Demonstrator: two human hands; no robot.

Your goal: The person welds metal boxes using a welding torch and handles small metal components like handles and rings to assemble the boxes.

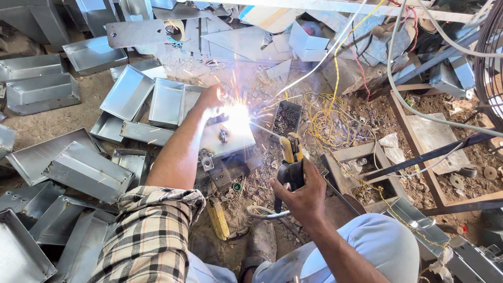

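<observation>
Sheet-metal box (226, 137) lies on the dirt floor (63, 118), a white welding arc (237, 112) flaring at its far corner; the left hand (210, 98) presses flat on the box beside the arc, fingers together; the right hand (299, 195), nearer than the box, is clamped on one yellow-handled electrode holder (289, 162). Sparks fly close to bare skin and could burn the left hand; tangled yellow wire (325, 118) right of the box could snag the holder. Left of the box lie at least ten similar metal trays (128, 93); one small bin of parts (287, 118) sits right of it.
</observation>
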